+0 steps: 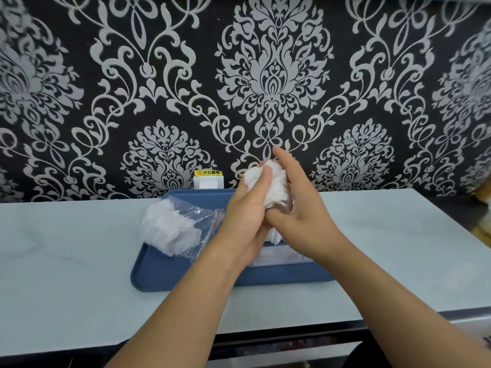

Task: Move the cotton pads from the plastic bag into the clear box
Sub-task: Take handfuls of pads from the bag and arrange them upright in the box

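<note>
Both hands are raised above a blue tray (170, 274) and hold a bunch of white cotton pads (275, 187) between them. My left hand (247, 213) grips the bunch from the left, thumb across its top. My right hand (300, 205) wraps it from the right and underneath. A clear plastic bag (175, 227) with a red zip strip lies on the tray's left half, still holding several pads. The clear box (279, 254) sits on the tray under my hands, mostly hidden; white pads show inside it.
The tray lies on a pale countertop (79, 261) against a black-and-silver patterned wall. A white wall socket with a yellow warning label (208, 179) sits just behind the tray. The counter's front edge runs below my forearms.
</note>
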